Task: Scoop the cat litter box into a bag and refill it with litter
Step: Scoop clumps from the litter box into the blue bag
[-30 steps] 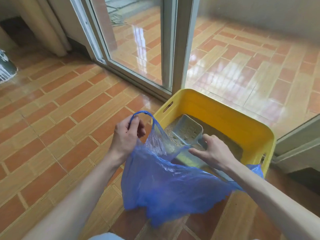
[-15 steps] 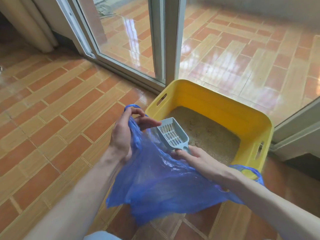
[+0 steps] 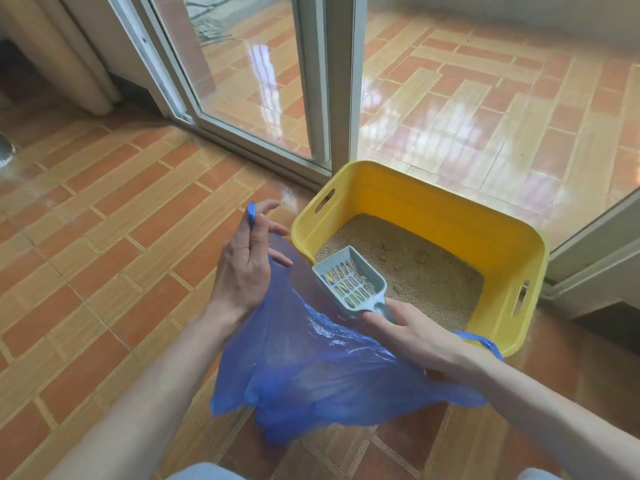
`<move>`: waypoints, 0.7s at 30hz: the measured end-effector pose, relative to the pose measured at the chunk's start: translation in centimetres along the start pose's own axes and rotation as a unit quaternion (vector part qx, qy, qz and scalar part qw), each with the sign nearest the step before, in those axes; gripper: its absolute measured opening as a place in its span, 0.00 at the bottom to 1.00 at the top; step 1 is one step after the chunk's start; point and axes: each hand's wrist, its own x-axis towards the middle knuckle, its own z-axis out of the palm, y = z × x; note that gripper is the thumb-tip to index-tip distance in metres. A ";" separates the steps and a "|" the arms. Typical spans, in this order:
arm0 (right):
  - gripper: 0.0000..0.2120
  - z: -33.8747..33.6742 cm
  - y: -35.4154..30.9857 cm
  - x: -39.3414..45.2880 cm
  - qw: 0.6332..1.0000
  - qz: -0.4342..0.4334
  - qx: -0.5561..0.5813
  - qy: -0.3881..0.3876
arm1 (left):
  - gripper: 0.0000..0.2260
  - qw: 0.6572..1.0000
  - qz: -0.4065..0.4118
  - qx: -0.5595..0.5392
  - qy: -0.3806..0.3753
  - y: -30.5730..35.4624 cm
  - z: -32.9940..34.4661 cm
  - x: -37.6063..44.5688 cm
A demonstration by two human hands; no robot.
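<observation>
A yellow litter box [image 3: 446, 206] with beige litter [image 3: 422, 268] stands on the tiled floor by the glass door. My right hand [image 3: 412, 332] grips the handle of a grey-blue slotted scoop [image 3: 349, 280], which is held over the box's near left corner and looks empty. A blue plastic bag [image 3: 311, 368] hangs in front of the box. Its other handle loops round my right wrist. My left hand [image 3: 247, 261] holds up one bag handle between the fingers, with the fingers spread.
A sliding glass door frame [image 3: 323, 98] rises right behind the box, with a second frame [image 3: 588, 244] at the right. A curtain [image 3: 69, 53] hangs at the far left. Tiled floor [image 3: 104, 220] stretches to the left of the bag.
The scoop came out of the bag's mouth, turned upright and moved right over the box's corner. My left hand's fingers opened out while still holding the bag handle.
</observation>
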 end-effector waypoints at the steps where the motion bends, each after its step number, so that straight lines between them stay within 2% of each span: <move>1: 0.19 -0.1 0.0 -0.2 1.000 -0.008 -0.012 -0.003 | 0.19 1.000 0.007 0.017 0.006 -0.3 0.0 -0.1; 6: 0.18 -0.5 0.7 -1.1 0.995 -0.033 -0.086 -0.037 | 0.22 0.993 0.020 0.114 0.040 -1.9 -1.2 0.3; 14: 0.16 -0.1 0.9 -1.2 0.988 -0.043 -0.147 -0.036 | 0.19 0.983 0.030 0.177 0.035 -3.0 -2.4 0.2; 17: 0.16 0.1 1.0 -0.9 0.988 -0.022 -0.149 -0.032 | 0.17 0.993 -0.008 0.117 0.026 -3.5 -2.3 0.5; 21: 0.19 -0.4 1.1 -0.3 0.991 0.004 -0.135 0.021 | 0.15 0.998 -0.051 0.029 -0.004 -3.1 -1.1 0.6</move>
